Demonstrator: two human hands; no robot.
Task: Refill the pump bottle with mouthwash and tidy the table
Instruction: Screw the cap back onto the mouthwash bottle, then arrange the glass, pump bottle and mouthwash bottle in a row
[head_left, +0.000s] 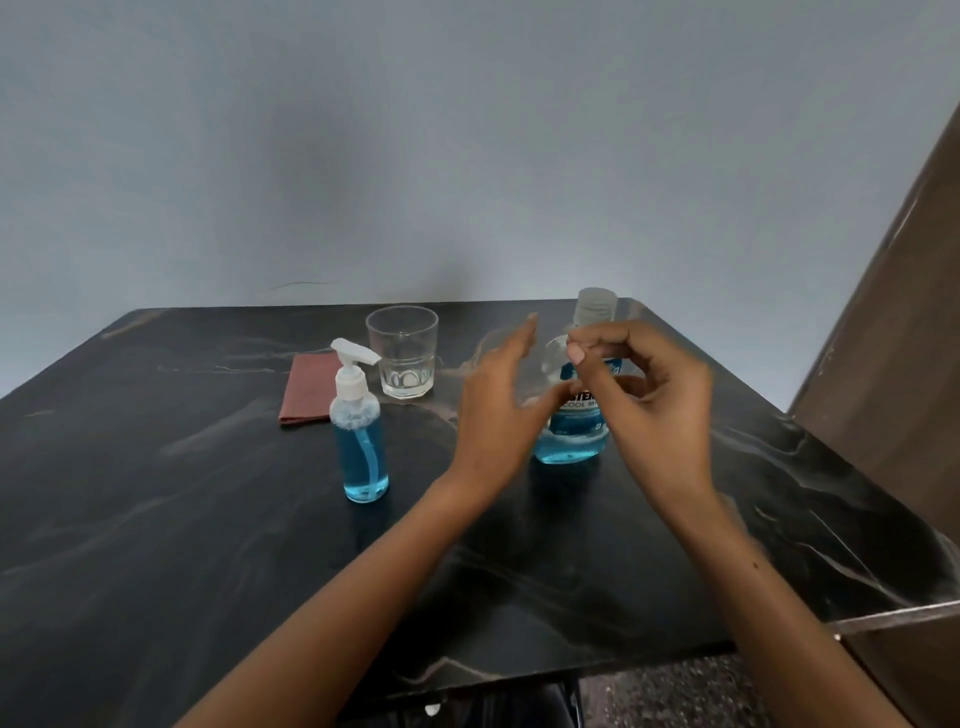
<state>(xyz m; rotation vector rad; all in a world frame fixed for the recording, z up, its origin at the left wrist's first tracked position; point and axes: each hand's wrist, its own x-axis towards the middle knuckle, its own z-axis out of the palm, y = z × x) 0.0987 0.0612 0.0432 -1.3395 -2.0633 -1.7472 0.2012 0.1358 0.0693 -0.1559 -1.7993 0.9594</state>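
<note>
A clear pump bottle with a white pump head stands on the black marble table, over half full of blue liquid. To its right stands the mouthwash bottle, capped, with a blue label and a little blue liquid at the bottom. My left hand hovers just left of the mouthwash bottle, fingers spread, holding nothing. My right hand is in front of the bottle's right side, fingers curled with thumb and fingertips pinched together; I see nothing in it. Both hands partly hide the bottle.
An empty clear glass stands behind the pump bottle. A folded reddish-brown cloth lies left of the glass. A brown wooden panel rises along the table's right side. A grey wall stands behind the far edge.
</note>
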